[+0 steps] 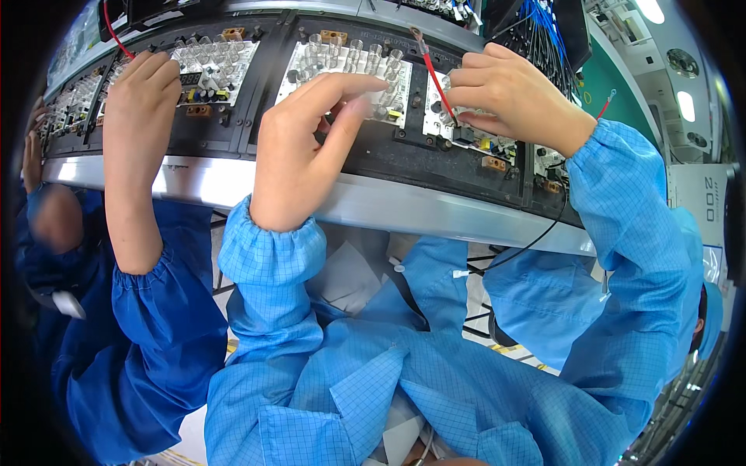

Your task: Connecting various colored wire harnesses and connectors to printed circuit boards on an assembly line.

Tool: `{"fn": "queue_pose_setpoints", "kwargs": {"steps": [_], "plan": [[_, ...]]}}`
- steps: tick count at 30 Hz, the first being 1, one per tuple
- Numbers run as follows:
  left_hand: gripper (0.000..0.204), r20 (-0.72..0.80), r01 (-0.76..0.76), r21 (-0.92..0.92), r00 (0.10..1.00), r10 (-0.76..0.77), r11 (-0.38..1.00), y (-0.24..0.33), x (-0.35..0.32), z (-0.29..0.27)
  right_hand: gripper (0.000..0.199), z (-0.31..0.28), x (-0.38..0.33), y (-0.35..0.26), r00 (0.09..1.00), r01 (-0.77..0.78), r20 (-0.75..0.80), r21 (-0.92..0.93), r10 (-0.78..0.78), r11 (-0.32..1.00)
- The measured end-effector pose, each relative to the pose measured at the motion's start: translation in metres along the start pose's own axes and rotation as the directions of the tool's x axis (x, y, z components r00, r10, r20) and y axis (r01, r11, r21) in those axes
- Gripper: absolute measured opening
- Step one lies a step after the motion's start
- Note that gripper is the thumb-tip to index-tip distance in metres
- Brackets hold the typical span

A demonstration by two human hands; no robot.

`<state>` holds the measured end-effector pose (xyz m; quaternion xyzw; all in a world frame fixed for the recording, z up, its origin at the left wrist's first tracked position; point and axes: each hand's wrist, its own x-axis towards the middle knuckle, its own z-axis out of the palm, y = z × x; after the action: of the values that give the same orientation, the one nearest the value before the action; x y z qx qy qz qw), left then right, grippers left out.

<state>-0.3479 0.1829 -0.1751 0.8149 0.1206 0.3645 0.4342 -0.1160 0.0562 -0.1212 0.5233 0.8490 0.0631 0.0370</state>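
Observation:
My left hand (303, 147) is over a white circuit board (291, 66) with several clear round caps (334, 50). Its index finger and thumb curve apart, and no thing shows between them; the thumb is a little blurred. Off to the right, my right hand (513, 101) is closed at the fingertips around the lower part of a red wire (437, 78) with a metal ring terminal at its upper end. Under these fingers lies a second circuit board (435, 116), partly hidden by the hand. The wire's lower end is hard to make out there.
Dark fixture trays (373, 155) carry the boards behind a metal rail (388, 206). At left, a co-worker's hand (144, 101) in a dark blue sleeve reaches over another board. A thin black cable (536, 242) hangs over the rail. Blue and black wires (544, 23) bunch at the back.

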Motion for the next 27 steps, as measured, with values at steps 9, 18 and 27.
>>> {"fn": "queue_pose_setpoints", "kwargs": {"steps": [9, 18, 27], "plan": [[0.018, 0.009, 0.021, -0.029, 1.000, -0.021, 0.999, 0.055, -0.006, 0.113, 0.023, 0.002, -0.126, 0.014, 1.000, 0.016, 0.005, -0.031, -0.016, 0.999], [0.018, 0.021, 0.037, -0.022, 0.999, -0.036, 0.999, 0.127, -0.016, 0.250, 0.023, -0.005, -0.283, 0.032, 1.000, -0.031, 0.000, 0.004, 0.031, 1.000], [0.018, 0.008, 0.016, -0.016, 1.000, -0.016, 1.000, 0.248, -0.036, 0.409, 0.021, -0.027, -0.482, 0.032, 0.992, -0.102, -0.082, -0.031, 0.100, 0.994]]}}
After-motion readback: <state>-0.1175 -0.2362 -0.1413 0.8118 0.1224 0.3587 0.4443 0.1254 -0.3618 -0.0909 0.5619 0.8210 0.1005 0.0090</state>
